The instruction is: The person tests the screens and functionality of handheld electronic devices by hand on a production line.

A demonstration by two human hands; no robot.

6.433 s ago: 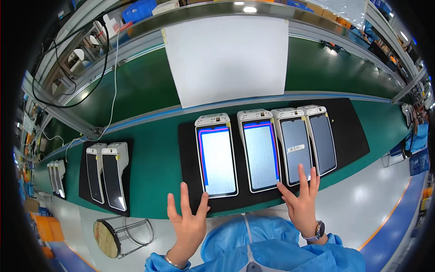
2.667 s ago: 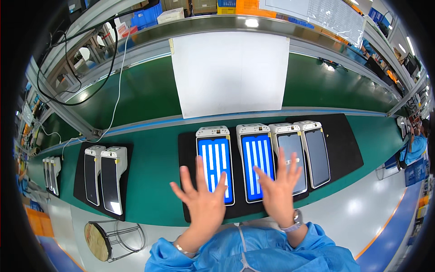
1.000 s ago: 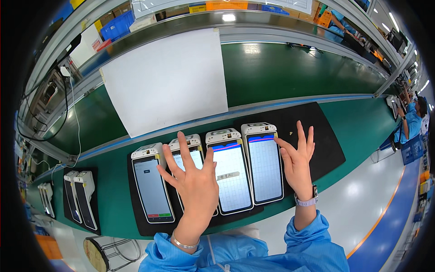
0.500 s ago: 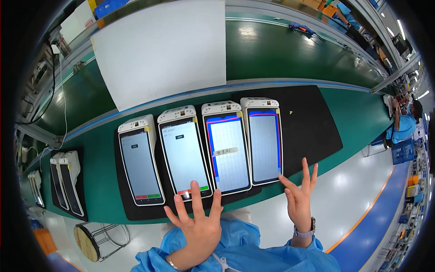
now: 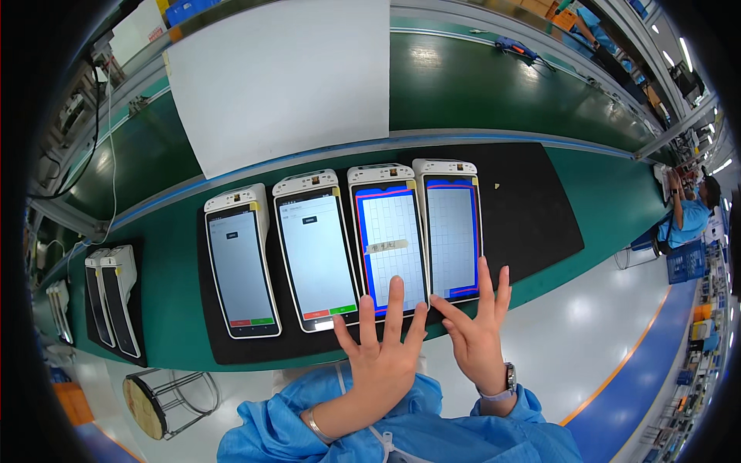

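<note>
Four white handheld payment terminals lie side by side, screens up. My left hand [image 5: 380, 361] spreads its fingers over the lower end of the third terminal [image 5: 397, 272], whose gridded screen has a blue border, a thin red line and a paper label. Nothing is held in it. My right hand [image 5: 477, 347] is also open; its index fingertip is at the lower left corner of the fourth terminal [image 5: 454, 231], which shows a similar blue-bordered grid. The second terminal [image 5: 316, 258] and the first terminal [image 5: 241, 270] show pale screens with a red and a green button.
The terminals rest on a black mat [image 5: 532, 208] on a green bench [image 5: 602, 185]. Two more terminals [image 5: 116, 305] with dark screens lie farther left. A white board [image 5: 282, 85] stands behind, a stool [image 5: 147, 405] at lower left. A co-worker [image 5: 691, 212] sits far right.
My left hand has moved right, from the second terminal to the third. My right index finger has slid left along the fourth terminal's lower edge. Blue now runs along the bottom of both gridded screens.
</note>
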